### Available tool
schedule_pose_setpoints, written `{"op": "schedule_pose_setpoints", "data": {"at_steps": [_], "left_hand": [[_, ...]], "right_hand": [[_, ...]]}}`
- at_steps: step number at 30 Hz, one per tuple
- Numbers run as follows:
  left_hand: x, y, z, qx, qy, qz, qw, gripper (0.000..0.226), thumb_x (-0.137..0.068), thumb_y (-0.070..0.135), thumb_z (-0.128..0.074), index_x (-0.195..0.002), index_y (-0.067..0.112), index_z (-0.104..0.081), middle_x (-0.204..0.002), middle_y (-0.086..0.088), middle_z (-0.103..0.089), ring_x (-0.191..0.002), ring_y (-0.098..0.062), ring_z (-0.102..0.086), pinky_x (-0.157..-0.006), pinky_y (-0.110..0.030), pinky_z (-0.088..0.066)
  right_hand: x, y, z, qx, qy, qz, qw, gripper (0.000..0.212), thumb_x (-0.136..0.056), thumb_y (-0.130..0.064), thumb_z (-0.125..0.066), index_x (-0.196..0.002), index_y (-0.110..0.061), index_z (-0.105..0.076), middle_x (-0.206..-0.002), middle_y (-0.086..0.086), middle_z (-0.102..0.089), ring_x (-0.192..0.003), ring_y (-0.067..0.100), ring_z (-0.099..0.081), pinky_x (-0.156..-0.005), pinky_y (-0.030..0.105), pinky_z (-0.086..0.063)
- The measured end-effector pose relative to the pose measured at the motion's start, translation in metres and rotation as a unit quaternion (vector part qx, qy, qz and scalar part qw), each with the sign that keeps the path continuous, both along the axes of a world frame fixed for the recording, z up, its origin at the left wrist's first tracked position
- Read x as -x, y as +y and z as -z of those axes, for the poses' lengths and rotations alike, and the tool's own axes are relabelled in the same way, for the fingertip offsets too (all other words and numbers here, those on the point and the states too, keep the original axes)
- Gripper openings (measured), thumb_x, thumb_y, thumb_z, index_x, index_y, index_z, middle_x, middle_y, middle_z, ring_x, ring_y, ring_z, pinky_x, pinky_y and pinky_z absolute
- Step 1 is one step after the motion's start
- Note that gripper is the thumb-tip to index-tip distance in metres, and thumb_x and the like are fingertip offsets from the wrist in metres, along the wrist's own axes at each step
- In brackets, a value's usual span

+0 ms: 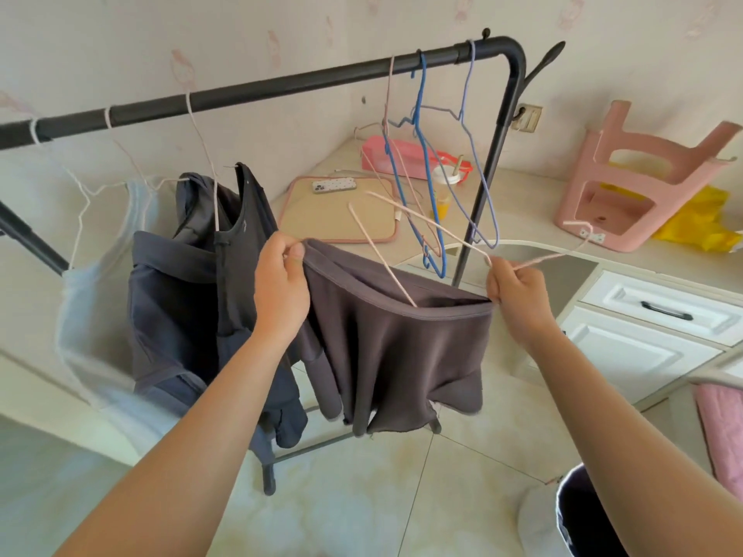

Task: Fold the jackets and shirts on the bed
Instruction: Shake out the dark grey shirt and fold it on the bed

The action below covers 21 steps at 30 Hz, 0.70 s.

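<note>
A brown shirt [402, 335] is held stretched across the centre of the frame, in front of a black clothes rack [281, 86] whose bar runs from the left edge to the upper right. The shirt's upper hem is pinched at its left end by the left hand [281, 283], closed with thumb against fingers. At the hem's right end, the right hand [516, 297] is closed on the cloth together with a pink wire hanger [426, 225], which is tilted, one arm dipping inside the shirt and its hook pointing toward the right of the frame. To the left of centre, dark garments [193, 299] and a pale blue garment [92, 307] are hung on the rack. Empty hangers, among them a blue hanger [422, 154], are hung near the bar's right end. Behind the rack, a countertop [522, 203] is seen carrying a phone [334, 185], a lidded cup [445, 182] and an overturned pink stool [639, 174] at the upper right.
</note>
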State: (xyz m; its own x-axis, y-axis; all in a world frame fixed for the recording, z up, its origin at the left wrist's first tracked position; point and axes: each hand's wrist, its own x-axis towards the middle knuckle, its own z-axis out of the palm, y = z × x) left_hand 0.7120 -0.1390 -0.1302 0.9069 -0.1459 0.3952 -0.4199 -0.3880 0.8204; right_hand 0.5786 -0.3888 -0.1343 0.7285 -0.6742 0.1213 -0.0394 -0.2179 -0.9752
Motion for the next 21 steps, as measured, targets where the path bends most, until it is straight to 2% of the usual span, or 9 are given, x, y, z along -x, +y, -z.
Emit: {"op": "schedule_pose_setpoints", "data": {"at_steps": [2,4,8,10,12,15,18,19,21], "left_hand": [[0.002,-0.003,-0.003,-0.011,-0.012,0.037,0.999,0.02,-0.103,0.017,-0.037,-0.085,0.01,-0.045,-0.077,0.004,-0.046,-0.071,-0.01,-0.042,-0.066,-0.017,-0.034],[0.005,-0.009,-0.006,-0.036,-0.023,0.075,0.996,0.021,-0.103,0.017,-0.037,-0.083,0.012,-0.043,-0.071,0.008,-0.042,-0.066,-0.006,-0.039,-0.061,-0.014,-0.031],[0.0,-0.016,-0.001,-0.076,-0.004,0.12,0.99,0.021,-0.103,0.021,-0.038,-0.087,0.012,-0.047,-0.074,0.005,-0.047,-0.067,-0.01,-0.044,-0.065,-0.03,-0.039],[-0.004,-0.014,0.005,-0.078,0.01,0.108,0.991,0.021,-0.103,0.022,-0.038,-0.09,0.014,-0.051,-0.081,0.005,-0.054,-0.073,-0.013,-0.049,-0.07,-0.038,-0.044],[-0.007,-0.01,0.009,-0.07,0.009,0.08,0.994,0.021,-0.103,0.022,-0.037,-0.087,0.018,-0.051,-0.079,0.007,-0.053,-0.074,-0.012,-0.05,-0.07,-0.039,-0.044],[-0.01,0.001,0.011,-0.033,0.017,0.033,0.999,0.022,-0.103,0.021,-0.039,-0.084,0.02,-0.051,-0.079,0.007,-0.054,-0.076,-0.011,-0.051,-0.07,-0.036,-0.043],[-0.016,0.009,0.013,-0.019,0.038,0.014,0.999,0.02,-0.103,0.021,-0.041,-0.087,0.014,-0.052,-0.079,0.003,-0.055,-0.077,-0.013,-0.052,-0.071,-0.036,-0.044],[-0.018,0.011,0.013,-0.016,0.04,0.017,0.999,0.021,-0.103,0.02,-0.041,-0.086,0.013,-0.052,-0.078,0.003,-0.055,-0.076,-0.012,-0.051,-0.069,-0.034,-0.043],[-0.021,0.016,0.013,-0.013,0.042,0.028,0.999,0.021,-0.102,0.019,-0.042,-0.085,0.014,-0.052,-0.077,0.005,-0.055,-0.076,-0.01,-0.051,-0.068,-0.028,-0.041]], "right_hand": [[-0.013,0.009,-0.005,-0.026,-0.01,-0.046,0.999,0.055,-0.099,-0.034,-0.05,-0.049,-0.014,-0.037,-0.049,0.0,-0.028,-0.048,0.012,-0.025,-0.05,0.022,-0.024],[-0.028,0.019,-0.011,-0.052,-0.021,-0.076,0.996,0.056,-0.098,-0.043,-0.047,-0.048,-0.022,-0.038,-0.052,-0.001,-0.028,-0.051,0.014,-0.024,-0.054,0.026,-0.023],[-0.054,0.037,-0.032,-0.038,-0.065,-0.117,0.99,0.057,-0.103,-0.04,-0.039,-0.05,-0.02,-0.037,-0.051,-0.007,-0.03,-0.05,0.011,-0.025,-0.056,0.024,-0.025],[-0.061,0.046,-0.047,0.005,-0.093,-0.116,0.989,0.055,-0.104,-0.034,-0.038,-0.053,-0.012,-0.036,-0.052,-0.005,-0.03,-0.05,0.01,-0.026,-0.054,0.021,-0.025],[-0.067,0.052,-0.06,0.074,-0.107,-0.103,0.986,0.054,-0.104,-0.031,-0.04,-0.058,-0.003,-0.039,-0.056,0.0,-0.033,-0.053,0.01,-0.029,-0.055,0.021,-0.027],[-0.077,0.067,-0.068,0.164,-0.073,-0.095,0.979,0.041,-0.101,-0.032,-0.046,-0.068,-0.009,-0.054,-0.057,-0.004,-0.036,-0.052,0.007,-0.031,-0.055,0.024,-0.028],[-0.094,0.078,-0.053,0.203,0.005,-0.09,0.975,0.031,-0.1,-0.032,-0.047,-0.083,-0.012,-0.061,-0.056,-0.013,-0.04,-0.053,0.002,-0.039,-0.055,0.02,-0.03],[-0.101,0.079,-0.047,0.209,0.031,-0.086,0.974,0.027,-0.101,-0.03,-0.046,-0.089,-0.012,-0.063,-0.063,-0.015,-0.047,-0.06,0.002,-0.044,-0.06,0.021,-0.034],[-0.119,0.081,-0.046,0.216,0.062,-0.086,0.971,0.024,-0.102,-0.022,-0.043,-0.103,-0.01,-0.063,-0.088,-0.007,-0.06,-0.082,0.011,-0.052,-0.076,0.026,-0.039]]}}
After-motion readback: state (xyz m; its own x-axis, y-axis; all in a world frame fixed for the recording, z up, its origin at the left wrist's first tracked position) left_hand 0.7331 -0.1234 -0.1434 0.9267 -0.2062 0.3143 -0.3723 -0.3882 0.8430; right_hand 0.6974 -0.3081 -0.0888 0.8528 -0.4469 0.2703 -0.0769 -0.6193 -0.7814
